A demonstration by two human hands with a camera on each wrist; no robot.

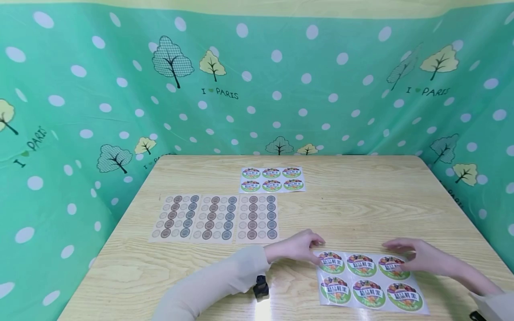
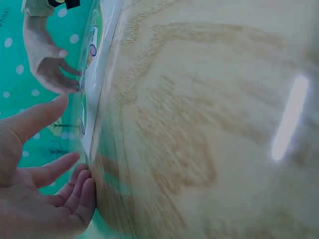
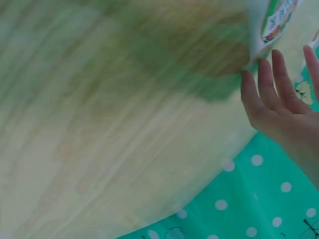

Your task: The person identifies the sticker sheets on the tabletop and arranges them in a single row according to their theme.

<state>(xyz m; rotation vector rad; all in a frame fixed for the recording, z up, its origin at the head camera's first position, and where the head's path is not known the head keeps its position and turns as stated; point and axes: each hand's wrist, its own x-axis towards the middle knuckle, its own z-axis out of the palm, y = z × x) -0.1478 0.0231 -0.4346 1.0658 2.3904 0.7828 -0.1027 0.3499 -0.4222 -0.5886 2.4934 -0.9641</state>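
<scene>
A white sheet of round fruit stickers [image 1: 367, 277] lies on the table's near right part, two rows of three labels in green, purple and white. My left hand [image 1: 296, 248] is at its upper left corner, thumb by the edge. In the left wrist view the left hand [image 2: 47, 184] has its thumb and fingers apart, with nothing pinched between them. My right hand [image 1: 427, 257] reaches over the sheet's upper right side, thumb over a label. The right wrist view shows the right hand [image 3: 279, 97] with fingers extended beside the sticker sheet [image 3: 271, 25].
Three beige sheets of small brown and grey round stickers [image 1: 214, 218] lie side by side on the left of the wooden table [image 1: 353, 205]. Another fruit sticker sheet [image 1: 272, 179] lies behind them. A green dotted curtain [image 1: 277, 111] surrounds the table's back and sides.
</scene>
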